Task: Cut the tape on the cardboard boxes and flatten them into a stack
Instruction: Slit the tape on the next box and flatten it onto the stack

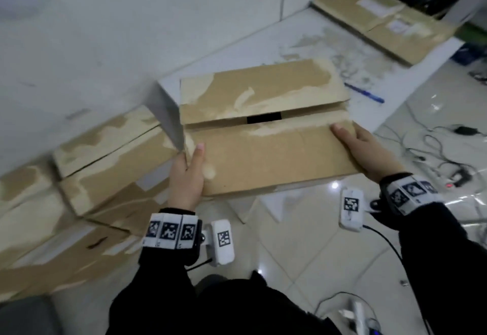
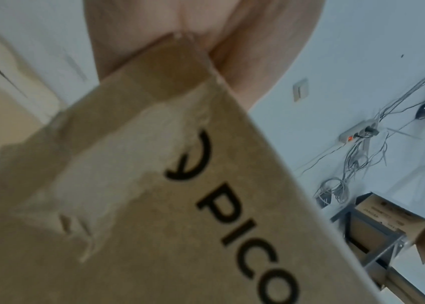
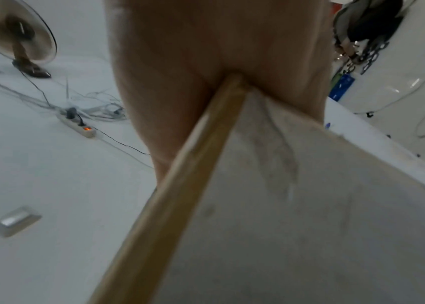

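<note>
Both hands (image 1: 185,176) grip flattened box (image 1: 263,150) edges, seemingly above floor.

Black fuzzy sleeves (image 1: 445,250); white marker-coded wristbands (image 1: 171,230); white wrist cameras (image 1: 222,242).

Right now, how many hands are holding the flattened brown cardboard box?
2. The left hand grips the flattened brown cardboard box at its left edge; the right hand, its right edge.
</note>
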`<state>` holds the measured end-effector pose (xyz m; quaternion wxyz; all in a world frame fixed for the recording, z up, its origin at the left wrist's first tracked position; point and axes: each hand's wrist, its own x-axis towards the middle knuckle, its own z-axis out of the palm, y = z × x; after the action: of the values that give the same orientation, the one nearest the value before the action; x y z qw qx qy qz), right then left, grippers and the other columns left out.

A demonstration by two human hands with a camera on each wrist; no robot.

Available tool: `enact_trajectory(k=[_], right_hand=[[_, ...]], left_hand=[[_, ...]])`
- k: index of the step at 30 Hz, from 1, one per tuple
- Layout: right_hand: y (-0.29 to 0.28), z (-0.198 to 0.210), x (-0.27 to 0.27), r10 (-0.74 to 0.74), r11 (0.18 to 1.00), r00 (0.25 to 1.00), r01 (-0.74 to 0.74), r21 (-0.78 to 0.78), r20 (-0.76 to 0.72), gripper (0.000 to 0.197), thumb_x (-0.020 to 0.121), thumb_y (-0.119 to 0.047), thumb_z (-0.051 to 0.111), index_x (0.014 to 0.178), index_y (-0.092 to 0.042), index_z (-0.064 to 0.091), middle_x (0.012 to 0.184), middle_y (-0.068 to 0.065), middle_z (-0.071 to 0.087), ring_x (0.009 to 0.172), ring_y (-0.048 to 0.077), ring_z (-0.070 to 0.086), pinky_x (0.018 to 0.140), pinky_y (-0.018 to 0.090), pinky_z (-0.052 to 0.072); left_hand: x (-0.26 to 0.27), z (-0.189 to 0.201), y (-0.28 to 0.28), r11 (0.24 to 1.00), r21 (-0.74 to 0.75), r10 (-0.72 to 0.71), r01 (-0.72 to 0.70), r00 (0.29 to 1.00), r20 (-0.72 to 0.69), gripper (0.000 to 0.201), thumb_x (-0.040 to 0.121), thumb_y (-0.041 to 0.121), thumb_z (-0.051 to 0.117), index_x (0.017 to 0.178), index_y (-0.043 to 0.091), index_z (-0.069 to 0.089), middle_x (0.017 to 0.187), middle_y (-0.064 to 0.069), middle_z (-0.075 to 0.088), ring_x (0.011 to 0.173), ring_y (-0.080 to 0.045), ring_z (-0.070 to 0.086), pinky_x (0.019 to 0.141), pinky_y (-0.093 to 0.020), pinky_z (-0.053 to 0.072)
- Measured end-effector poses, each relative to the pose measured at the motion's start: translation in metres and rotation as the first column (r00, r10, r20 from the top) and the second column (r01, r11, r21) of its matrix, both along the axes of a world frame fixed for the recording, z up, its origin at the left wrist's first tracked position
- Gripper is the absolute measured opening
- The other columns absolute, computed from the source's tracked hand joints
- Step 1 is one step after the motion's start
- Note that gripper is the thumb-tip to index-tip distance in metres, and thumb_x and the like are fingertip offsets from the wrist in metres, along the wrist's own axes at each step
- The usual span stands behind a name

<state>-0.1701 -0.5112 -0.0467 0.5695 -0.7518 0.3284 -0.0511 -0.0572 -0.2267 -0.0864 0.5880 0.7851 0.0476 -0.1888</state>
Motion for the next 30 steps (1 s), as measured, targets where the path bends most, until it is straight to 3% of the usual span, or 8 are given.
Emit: enact_trajectory(k=[3, 7, 11, 16, 21, 24, 26, 30], right_hand=[[-0.064, 0.000, 0.020, 0.071, 0.997, 0.996, -0.071, -0.008, -0.052, 0.031, 0.095, -0.038, 0.050, 0.122, -0.022, 0.051, 0.112, -0.003, 0.063, 0.089, 0.004, 0.061, 0.072, 0.014, 0.049], [-0.134, -0.011, 0.072, 0.158, 0.987, 0.984, -0.157, 0.023, -0.082, 0.050, 0.087, -0.044, 0.060, 0.131, -0.022, 0.050, 0.118, -0.003, 0.064, 0.102, 0.013, 0.064, 0.087, 0.029, 0.052], [-0.194, -0.025, 0.151, 0.253, 0.966, 0.959, -0.245, 0.080, -0.124, 0.065, 0.083, -0.050, 0.061, 0.138, -0.022, 0.042, 0.125, 0.000, 0.059, 0.104, 0.016, 0.062, 0.083, 0.029, 0.051], [-0.251, -0.035, 0.229, 0.335, 0.940, 0.924, -0.314, 0.135, -0.182, 0.097, 0.066, -0.068, 0.069, 0.143, -0.020, 0.035, 0.130, -0.001, 0.053, 0.107, 0.019, 0.059, 0.086, 0.032, 0.052], [-0.273, -0.053, 0.244, 0.341, 0.928, 0.936, -0.321, 0.187, -0.085, 0.059, 0.087, -0.047, 0.059, 0.139, -0.022, 0.043, 0.128, 0.000, 0.059, 0.107, 0.016, 0.061, 0.088, 0.031, 0.051], [-0.260, -0.058, 0.220, 0.244, 0.965, 0.969, -0.246, 0.097, 0.031, 0.040, 0.094, -0.036, 0.052, 0.131, -0.022, 0.045, 0.117, -0.010, 0.058, 0.097, 0.004, 0.058, 0.074, 0.006, 0.047], [-0.246, -0.069, 0.187, 0.179, 0.970, 0.979, -0.193, 0.150, 0.101, 0.048, 0.097, -0.036, 0.046, 0.141, -0.023, 0.034, 0.124, -0.010, 0.051, 0.104, 0.006, 0.054, 0.076, 0.007, 0.047], [-0.265, -0.069, 0.162, 0.063, 0.865, 0.998, -0.065, 0.498, 0.021, 0.052, 0.095, -0.060, 0.030, 0.136, -0.028, 0.039, 0.138, -0.007, 0.046, 0.126, 0.015, 0.044, 0.105, 0.042, 0.036]], left_hand=[[0.010, -0.010, -0.057, 0.997, -0.066, 0.028, -0.030, 0.999, -0.028, 0.076, 0.082, 0.062, 0.058, 0.140, 0.017, 0.041, 0.126, 0.011, 0.046, 0.117, -0.010, 0.043, 0.100, -0.026, 0.029], [0.042, -0.023, -0.116, 0.997, -0.051, 0.063, -0.064, 0.998, -0.018, 0.065, 0.084, 0.044, 0.066, 0.136, 0.012, 0.043, 0.123, 0.011, 0.049, 0.116, -0.012, 0.048, 0.097, -0.026, 0.035], [0.089, -0.043, -0.169, 0.978, -0.102, 0.183, -0.184, 0.983, -0.018, 0.069, 0.079, 0.049, 0.069, 0.135, 0.015, 0.047, 0.127, -0.001, 0.059, 0.115, -0.021, 0.057, 0.103, -0.042, 0.044], [0.133, -0.041, -0.227, 0.958, -0.045, 0.284, -0.283, 0.959, 0.007, 0.070, 0.083, 0.049, 0.066, 0.138, 0.015, 0.042, 0.131, 0.000, 0.056, 0.115, -0.020, 0.055, 0.080, -0.019, 0.050], [0.141, -0.034, -0.245, 0.932, 0.110, 0.337, -0.346, 0.937, 0.097, 0.059, 0.083, 0.047, 0.067, 0.130, 0.015, 0.051, 0.117, 0.003, 0.060, 0.108, -0.018, 0.057, 0.088, -0.027, 0.044], [0.155, -0.021, -0.241, 0.918, 0.257, 0.252, -0.302, 0.945, 0.210, 0.054, 0.078, 0.050, 0.071, 0.120, 0.018, 0.058, 0.107, 0.003, 0.064, 0.097, -0.016, 0.060, 0.082, -0.027, 0.047], [0.174, -0.009, -0.241, 0.834, 0.461, 0.161, -0.302, 0.933, 0.321, 0.063, 0.071, 0.060, 0.072, 0.119, 0.020, 0.059, 0.108, 0.001, 0.065, 0.097, -0.019, 0.062, 0.086, -0.033, 0.050], [0.176, 0.020, -0.261, 0.559, 0.755, 0.022, -0.342, 0.917, 0.399, 0.063, 0.082, 0.047, 0.064, 0.133, 0.013, 0.050, 0.134, -0.013, 0.049, 0.122, -0.033, 0.047, 0.098, -0.043, 0.040]])
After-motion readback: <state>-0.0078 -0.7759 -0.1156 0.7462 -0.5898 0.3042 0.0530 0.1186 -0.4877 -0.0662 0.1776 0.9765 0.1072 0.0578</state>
